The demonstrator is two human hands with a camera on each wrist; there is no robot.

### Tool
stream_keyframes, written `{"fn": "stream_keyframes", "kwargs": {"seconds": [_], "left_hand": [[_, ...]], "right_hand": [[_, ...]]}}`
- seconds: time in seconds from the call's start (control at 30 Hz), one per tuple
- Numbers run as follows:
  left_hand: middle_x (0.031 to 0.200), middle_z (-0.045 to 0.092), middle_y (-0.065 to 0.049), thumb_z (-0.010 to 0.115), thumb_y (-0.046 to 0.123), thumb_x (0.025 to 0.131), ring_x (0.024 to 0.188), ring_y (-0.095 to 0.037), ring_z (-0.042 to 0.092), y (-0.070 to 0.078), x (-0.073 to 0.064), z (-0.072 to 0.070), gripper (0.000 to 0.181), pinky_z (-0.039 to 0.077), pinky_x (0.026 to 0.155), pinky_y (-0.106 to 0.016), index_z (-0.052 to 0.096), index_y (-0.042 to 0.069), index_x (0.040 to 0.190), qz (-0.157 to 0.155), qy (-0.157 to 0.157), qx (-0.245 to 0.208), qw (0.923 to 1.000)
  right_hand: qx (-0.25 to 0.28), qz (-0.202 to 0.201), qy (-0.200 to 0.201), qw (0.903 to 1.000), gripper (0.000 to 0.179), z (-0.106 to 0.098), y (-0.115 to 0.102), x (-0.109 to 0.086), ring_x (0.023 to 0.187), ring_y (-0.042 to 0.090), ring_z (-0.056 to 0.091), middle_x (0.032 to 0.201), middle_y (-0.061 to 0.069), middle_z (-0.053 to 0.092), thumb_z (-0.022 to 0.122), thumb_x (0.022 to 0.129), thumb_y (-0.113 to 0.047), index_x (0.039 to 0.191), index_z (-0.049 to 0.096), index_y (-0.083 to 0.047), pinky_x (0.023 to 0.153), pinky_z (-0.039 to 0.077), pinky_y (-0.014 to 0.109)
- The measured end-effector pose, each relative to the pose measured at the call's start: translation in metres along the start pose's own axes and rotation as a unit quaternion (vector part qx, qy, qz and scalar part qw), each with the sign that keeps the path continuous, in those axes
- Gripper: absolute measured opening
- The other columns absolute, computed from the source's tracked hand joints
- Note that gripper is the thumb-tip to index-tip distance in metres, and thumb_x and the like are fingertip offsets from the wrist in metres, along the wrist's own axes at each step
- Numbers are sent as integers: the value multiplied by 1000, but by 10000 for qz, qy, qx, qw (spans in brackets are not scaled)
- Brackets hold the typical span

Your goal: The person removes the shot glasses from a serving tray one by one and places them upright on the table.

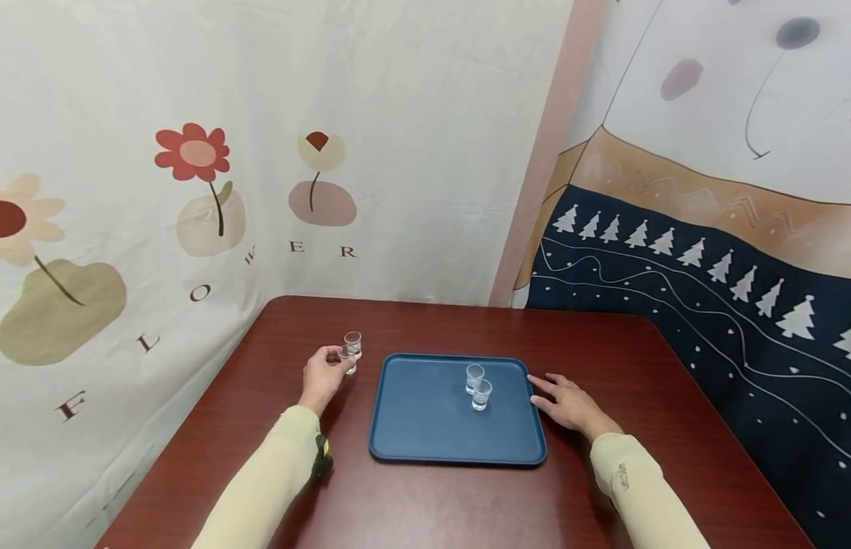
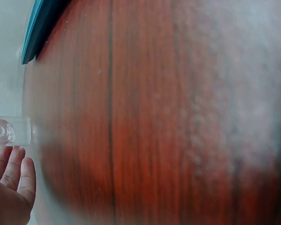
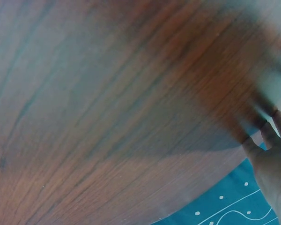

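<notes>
Pinches nearer left-side glass [image 2: 14,131] in left hand [image 1: 322,379], with right hand [image 1: 570,404] loosely spread beside tray [image 1: 425,415]; likely light, slippery, fragile, best gripped around the sides

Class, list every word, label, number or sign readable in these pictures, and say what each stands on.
"F L O W E R": spaced letters across the white hanging cloth.
Too small to read: the dark marking on the right sleeve.
Too blurred to read: the pale marking on the glass in the left hand.
No numbers are readable.
</notes>
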State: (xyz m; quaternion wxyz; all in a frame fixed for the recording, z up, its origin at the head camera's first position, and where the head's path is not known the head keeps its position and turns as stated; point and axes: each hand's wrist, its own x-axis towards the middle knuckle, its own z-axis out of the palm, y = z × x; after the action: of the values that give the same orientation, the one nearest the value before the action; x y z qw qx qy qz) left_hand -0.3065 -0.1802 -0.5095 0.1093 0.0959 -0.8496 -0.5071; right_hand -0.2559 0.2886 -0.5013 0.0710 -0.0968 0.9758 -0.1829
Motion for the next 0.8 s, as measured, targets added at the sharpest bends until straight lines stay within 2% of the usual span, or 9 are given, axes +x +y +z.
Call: {"fn": "stream_keyframes", "kwargs": {"seconds": [0.27, 0.5, 0.8], "left_hand": [[114, 65, -22, 73, 19, 91, 104, -33, 61, 0, 2, 1, 38, 48, 84, -41, 60, -1, 121, 3, -2, 35, 10000], [121, 61, -25, 72, 15, 91, 113, -38, 60, 0, 1, 0, 47, 47, 93, -46, 53, -3, 130, 53, -130, -69, 9999], [126, 56, -26, 75, 16, 89, 117, -39, 55, 3, 1, -5, 58, 47, 96, -49, 47, -2, 137, 92, -295, -223, 9993]], "right_hand": [[4, -58, 53, 10000, 55, 0, 0, 2, 134, 53, 35, 149, 30, 36, 55, 101, -40, 150, 45, -16, 103, 31, 68], [2, -19, -20, 10000, 57, 3, 2, 2, 134, 53, 35, 150, 30, 35, 54, 101, -41, 151, 44, -17, 104, 31, 68], [-2, -34, 31, 10000, 55, 0, 1, 1, 134, 53, 35, 149, 30, 36, 54, 101, -40, 150, 45, -16, 103, 31, 68]]}}
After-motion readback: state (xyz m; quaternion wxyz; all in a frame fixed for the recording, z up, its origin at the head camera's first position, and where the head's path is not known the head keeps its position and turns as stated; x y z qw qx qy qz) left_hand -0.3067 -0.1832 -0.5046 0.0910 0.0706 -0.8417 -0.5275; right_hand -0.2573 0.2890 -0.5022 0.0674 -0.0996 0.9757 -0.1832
